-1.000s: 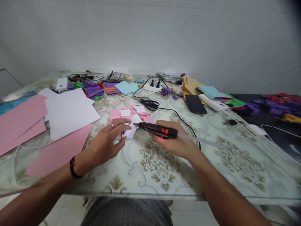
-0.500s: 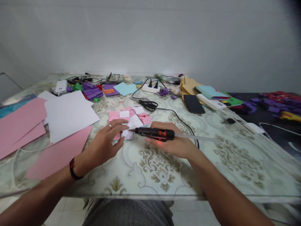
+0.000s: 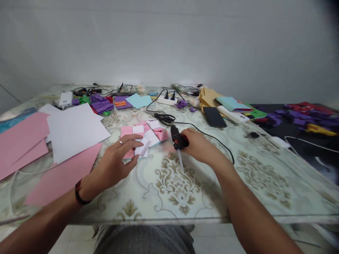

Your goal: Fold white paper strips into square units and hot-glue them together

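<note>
My right hand [image 3: 197,144] grips a black hot glue gun [image 3: 178,137]. A pale glue stick [image 3: 180,160] pokes out of its back toward me, and its nozzle end points away from me. My left hand [image 3: 120,155] lies over a flat patchwork of folded pink and white paper squares [image 3: 150,137], with thumb and fingers apart. Its fingertips touch a white folded piece [image 3: 143,147] at the near side, where one flap stands up. Part of the patchwork is hidden under my left fingers.
White sheets [image 3: 78,132] and pink sheets [image 3: 63,180] lie at left. Behind are purple folded strips [image 3: 102,104], light blue paper [image 3: 139,101] and a power strip [image 3: 166,100]. A black phone [image 3: 214,117] lies at right. The black cord [image 3: 206,131] curves around my right hand.
My right hand has moved the glue gun off the white piece and turned it, so the nozzle points away and the glue stick toward me. My left hand has stayed at the paper.
</note>
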`<action>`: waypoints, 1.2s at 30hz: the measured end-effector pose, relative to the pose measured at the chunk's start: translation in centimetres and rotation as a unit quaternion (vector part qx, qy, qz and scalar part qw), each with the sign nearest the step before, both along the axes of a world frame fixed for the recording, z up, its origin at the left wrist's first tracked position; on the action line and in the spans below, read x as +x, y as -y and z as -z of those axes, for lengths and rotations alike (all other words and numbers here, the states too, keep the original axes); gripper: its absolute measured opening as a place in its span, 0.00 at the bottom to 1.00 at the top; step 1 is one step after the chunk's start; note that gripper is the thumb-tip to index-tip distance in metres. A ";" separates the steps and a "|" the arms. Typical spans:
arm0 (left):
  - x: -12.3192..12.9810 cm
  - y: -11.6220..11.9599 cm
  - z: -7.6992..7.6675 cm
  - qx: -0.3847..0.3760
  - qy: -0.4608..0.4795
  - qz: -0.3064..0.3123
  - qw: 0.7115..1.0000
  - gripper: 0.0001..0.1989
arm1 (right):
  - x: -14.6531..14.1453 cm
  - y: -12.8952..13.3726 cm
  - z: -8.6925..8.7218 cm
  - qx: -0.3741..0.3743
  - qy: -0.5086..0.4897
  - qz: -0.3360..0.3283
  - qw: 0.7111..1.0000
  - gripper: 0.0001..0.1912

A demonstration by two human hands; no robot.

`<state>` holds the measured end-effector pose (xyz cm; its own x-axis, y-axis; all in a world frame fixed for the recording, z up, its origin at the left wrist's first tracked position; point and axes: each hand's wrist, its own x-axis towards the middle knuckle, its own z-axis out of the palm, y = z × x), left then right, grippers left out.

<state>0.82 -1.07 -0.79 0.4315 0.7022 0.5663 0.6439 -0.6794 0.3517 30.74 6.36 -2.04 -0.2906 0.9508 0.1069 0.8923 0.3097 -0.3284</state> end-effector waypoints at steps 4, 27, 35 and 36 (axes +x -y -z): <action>-0.2 0.2 -0.1 -0.053 0.022 0.017 0.998 0.13 | 2.4 -1.1 0.0 -0.033 0.019 0.025 0.999 0.11; 0.1 1.1 -1.4 -0.111 0.036 0.173 0.978 0.24 | -5.6 4.3 0.4 -0.347 -0.553 -0.193 0.732 0.19; 0.2 1.0 -1.1 -0.132 0.058 0.147 0.979 0.23 | -5.9 4.5 0.5 -0.378 -0.601 -0.182 0.680 0.16; 0.3 1.0 -1.1 -0.135 0.059 0.145 0.978 0.22 | -6.0 4.5 0.5 -0.382 -0.601 -0.175 0.680 0.15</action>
<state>1.09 -2.07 0.27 0.5777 0.6908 0.4347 0.3827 -0.6997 0.6033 24.78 1.81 -2.53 -0.6518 0.7581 -0.0191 -0.2467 -0.2358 -0.9400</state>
